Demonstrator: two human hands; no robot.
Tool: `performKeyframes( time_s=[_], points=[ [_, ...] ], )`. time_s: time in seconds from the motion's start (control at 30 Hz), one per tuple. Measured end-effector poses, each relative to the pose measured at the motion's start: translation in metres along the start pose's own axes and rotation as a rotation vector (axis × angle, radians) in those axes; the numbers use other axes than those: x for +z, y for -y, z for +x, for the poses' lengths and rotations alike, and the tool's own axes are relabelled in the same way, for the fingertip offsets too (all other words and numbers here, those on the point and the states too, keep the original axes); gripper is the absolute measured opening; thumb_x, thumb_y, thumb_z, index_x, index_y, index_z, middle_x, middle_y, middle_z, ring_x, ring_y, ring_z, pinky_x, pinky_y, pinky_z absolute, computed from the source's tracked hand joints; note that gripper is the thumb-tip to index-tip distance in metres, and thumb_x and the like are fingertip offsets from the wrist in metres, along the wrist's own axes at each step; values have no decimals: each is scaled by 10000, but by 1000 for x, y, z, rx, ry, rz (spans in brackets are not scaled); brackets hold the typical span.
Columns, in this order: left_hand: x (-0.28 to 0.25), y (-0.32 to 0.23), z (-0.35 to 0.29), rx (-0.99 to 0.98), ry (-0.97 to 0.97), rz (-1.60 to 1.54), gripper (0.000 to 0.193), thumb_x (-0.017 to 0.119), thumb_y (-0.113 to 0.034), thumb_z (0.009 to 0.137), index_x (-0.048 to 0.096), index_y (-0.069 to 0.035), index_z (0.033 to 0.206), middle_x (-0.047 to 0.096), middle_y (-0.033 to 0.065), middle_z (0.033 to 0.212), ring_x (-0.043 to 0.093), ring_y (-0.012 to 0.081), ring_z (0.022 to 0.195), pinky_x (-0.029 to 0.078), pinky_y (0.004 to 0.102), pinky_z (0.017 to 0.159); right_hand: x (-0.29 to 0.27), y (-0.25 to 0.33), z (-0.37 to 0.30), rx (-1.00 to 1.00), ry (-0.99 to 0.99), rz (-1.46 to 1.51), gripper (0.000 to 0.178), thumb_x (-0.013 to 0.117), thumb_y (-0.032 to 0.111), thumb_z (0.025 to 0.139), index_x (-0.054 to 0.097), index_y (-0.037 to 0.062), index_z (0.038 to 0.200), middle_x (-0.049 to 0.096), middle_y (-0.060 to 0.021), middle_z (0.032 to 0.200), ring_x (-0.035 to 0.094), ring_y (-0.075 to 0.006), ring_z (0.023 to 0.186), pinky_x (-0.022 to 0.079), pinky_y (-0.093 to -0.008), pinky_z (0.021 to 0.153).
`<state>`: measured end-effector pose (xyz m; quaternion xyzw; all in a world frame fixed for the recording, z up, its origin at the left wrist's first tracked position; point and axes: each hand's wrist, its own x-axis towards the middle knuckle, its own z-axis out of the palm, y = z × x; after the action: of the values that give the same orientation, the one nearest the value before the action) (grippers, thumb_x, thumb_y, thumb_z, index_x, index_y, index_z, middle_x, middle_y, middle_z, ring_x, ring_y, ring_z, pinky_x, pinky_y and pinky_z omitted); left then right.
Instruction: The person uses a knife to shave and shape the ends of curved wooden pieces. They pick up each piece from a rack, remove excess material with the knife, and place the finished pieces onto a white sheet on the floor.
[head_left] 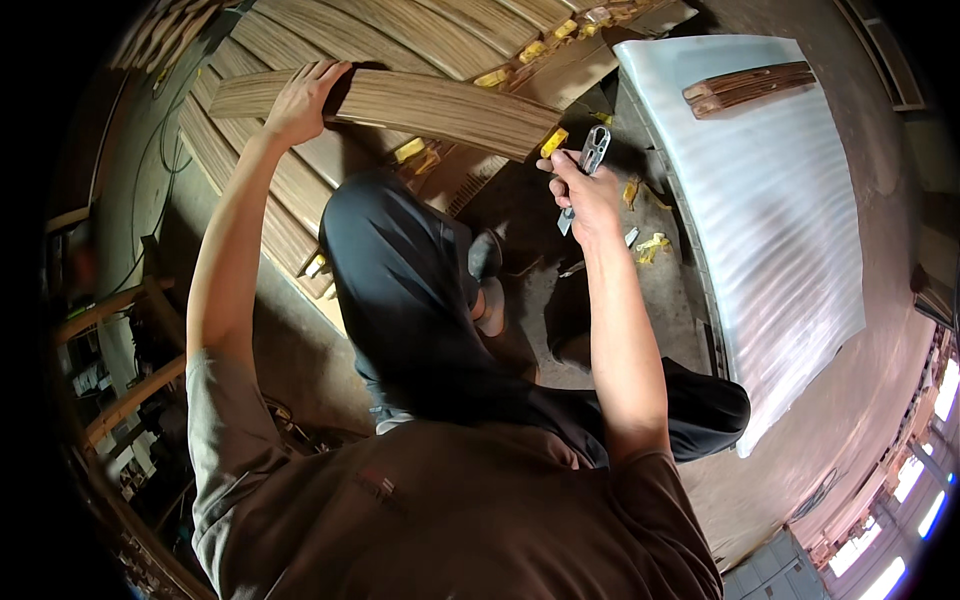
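Observation:
My left hand [300, 106] is wrapped over the edge of a long wood-grain board [430, 112], gripping it near its left part. The board is tilted across a row of similar wood-grain boards [290, 185]. A piece of yellow tape [553, 143] sits at the board's right end. Right beside it, my right hand [588, 203] is closed around a silver utility knife [595, 150]. The knife's lower end shows beneath the palm. My thumb and forefinger are close to the yellow tape; whether they pinch it I cannot tell.
More yellow tape pieces [410, 150] mark the ends of the lying boards. Torn yellow scraps [653, 247] litter the floor. On the right, a low platform under translucent plastic sheeting [770, 220] carries a small stack of brown wooden pieces [745, 88]. Cables [165, 150] trail at the left.

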<state>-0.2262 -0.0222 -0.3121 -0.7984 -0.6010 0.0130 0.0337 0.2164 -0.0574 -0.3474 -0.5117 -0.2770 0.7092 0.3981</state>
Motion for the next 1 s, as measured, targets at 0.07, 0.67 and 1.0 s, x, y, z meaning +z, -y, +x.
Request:
performKeyframes(
  time_s=[0.07, 0.67, 1.0],
  points=[
    [6, 7, -7, -19, 35, 11, 835, 603, 147, 679, 440, -115, 1454, 493, 146, 1433, 450, 364, 1346, 394, 420, 1115, 6, -8, 1, 25, -10, -10, 181, 671, 128, 967, 661, -27, 1060, 724, -129, 903, 527, -76, 566, 373, -201, 471],
    [-65, -167, 53, 149, 310, -164, 967, 711, 28, 637, 376, -177, 1521, 401, 76, 1549, 592, 332, 1233, 534, 448, 967, 4, -17, 34, -32, -195, 52, 93, 725, 50, 896, 682, -8, 956, 623, -15, 752, 548, -90, 582, 395, -234, 466],
    [-13, -195, 75, 243, 254, -193, 968, 833, -95, 593, 421, -152, 1468, 570, 140, 1355, 523, 307, 1307, 341, 452, 1160, -9, -36, 32, -60, 16, 207, 65, 653, 27, 929, 589, 25, 916, 568, -13, 796, 479, -61, 609, 359, -213, 503]
  ],
)
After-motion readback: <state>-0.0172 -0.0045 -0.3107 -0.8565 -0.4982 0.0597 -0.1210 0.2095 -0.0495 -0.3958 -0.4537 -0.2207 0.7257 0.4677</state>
